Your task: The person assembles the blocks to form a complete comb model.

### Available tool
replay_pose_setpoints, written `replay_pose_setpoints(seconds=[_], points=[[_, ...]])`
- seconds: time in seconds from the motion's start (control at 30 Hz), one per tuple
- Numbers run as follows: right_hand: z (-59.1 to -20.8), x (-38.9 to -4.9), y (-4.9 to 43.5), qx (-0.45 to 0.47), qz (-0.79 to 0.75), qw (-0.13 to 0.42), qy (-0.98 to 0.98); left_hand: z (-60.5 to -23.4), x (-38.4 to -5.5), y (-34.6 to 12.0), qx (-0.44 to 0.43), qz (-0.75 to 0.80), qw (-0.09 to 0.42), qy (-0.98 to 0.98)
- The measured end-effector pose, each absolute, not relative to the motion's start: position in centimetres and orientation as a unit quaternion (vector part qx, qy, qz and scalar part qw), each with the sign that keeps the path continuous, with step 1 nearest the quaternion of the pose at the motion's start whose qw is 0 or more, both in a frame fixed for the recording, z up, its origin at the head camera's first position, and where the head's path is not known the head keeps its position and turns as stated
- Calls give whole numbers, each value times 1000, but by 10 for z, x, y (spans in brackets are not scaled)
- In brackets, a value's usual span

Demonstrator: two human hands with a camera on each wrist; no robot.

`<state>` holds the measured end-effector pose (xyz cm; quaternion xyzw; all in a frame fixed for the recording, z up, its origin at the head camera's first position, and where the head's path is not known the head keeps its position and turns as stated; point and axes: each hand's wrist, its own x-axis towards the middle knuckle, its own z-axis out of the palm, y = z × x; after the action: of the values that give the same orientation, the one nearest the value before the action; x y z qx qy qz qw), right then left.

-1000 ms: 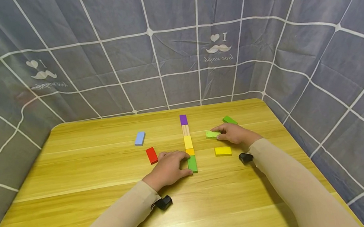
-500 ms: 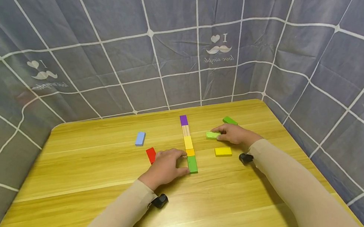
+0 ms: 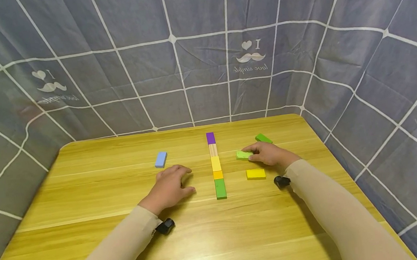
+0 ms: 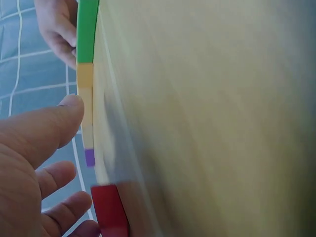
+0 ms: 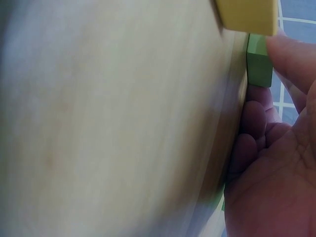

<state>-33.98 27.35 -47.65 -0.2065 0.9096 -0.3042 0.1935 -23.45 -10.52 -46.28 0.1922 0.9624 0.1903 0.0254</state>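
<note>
Left hand (image 3: pixel 168 187) moved toward ten o'clock: fingers loosely spread, nothing gripped, near the red block (image 4: pixel 109 212). Right hand (image 3: pixel 269 154) pinches the light green block (image 3: pixel 242 155), at the block row's (image 3: pixel 215 163) three o'clock; sloppy nine o'clock slide could knock row crooked.

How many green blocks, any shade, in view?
3: a green block at the near end of the row, a lime block pinched by the right hand, a dark-green block beyond that hand. More may be hidden.
</note>
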Motion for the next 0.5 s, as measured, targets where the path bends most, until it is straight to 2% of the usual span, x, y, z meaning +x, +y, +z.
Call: replay_pose_setpoints(seconds=[0.5], points=[[-479,-341,273,-207,-296,184,914,-464,-239,-131,166,186,25,968]])
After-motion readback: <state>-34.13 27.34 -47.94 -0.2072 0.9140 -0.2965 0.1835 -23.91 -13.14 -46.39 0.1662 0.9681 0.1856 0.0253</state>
